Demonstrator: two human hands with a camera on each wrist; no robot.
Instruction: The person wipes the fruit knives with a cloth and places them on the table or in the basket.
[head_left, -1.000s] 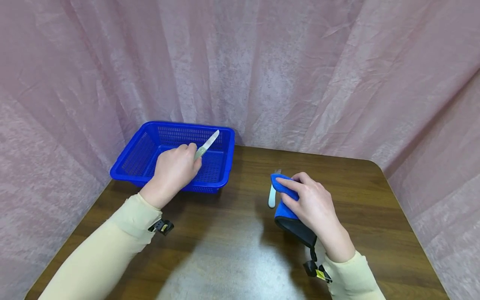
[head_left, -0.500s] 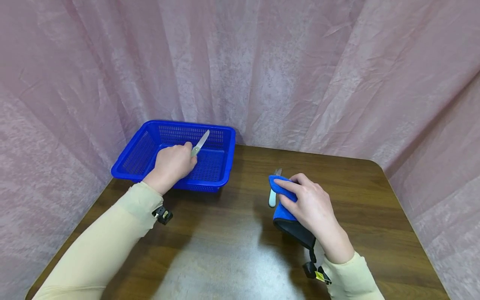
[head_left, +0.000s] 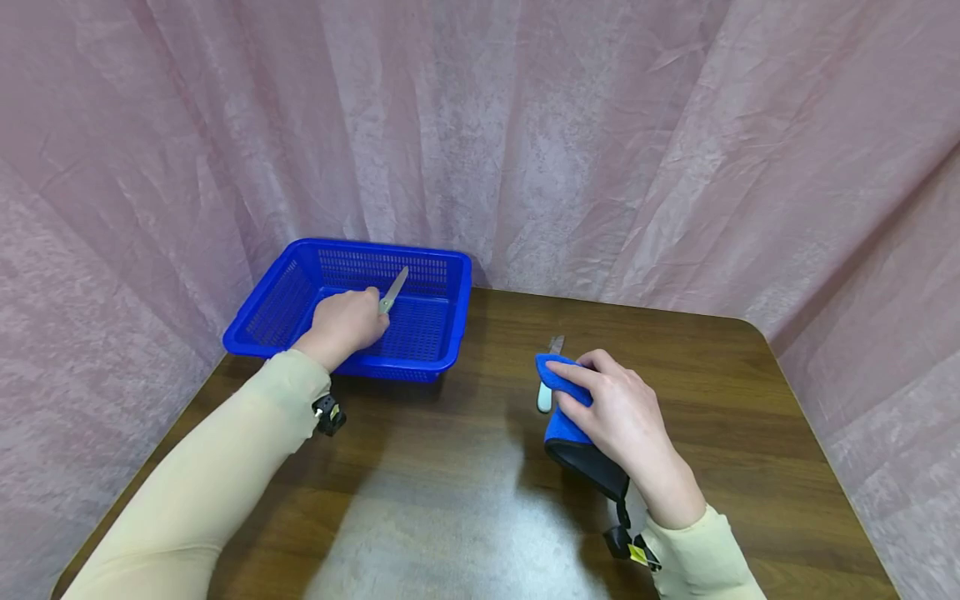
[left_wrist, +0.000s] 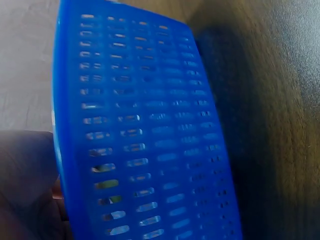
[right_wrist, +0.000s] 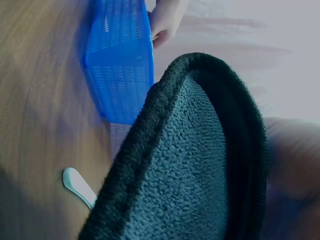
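My left hand [head_left: 347,323] reaches over the near rim of the blue plastic basket [head_left: 442,365] and holds a knife [head_left: 393,292] by its pale green handle. The blade points up and away, above the basket's inside. In the left wrist view, the basket's slotted wall [left_wrist: 150,125] hides most of that hand. My right hand [head_left: 618,408] grips a blue fabric pouch [head_left: 566,427] with black edging, its dark grey opening [right_wrist: 180,165] facing the right wrist camera. Beside the pouch lies a utensil with a pale mint handle [head_left: 544,398]; the pouch covers its middle, and a metal tip shows beyond.
A brown wooden table [head_left: 450,467] lies under everything. Pink velvet curtain [head_left: 525,150] hangs at the back and along both sides. The basket stands at the table's back left, close to the curtain.
My left hand has moved slightly left and lower over the basket, and the knife with it. My right hand and the pouch have shifted only slightly left.
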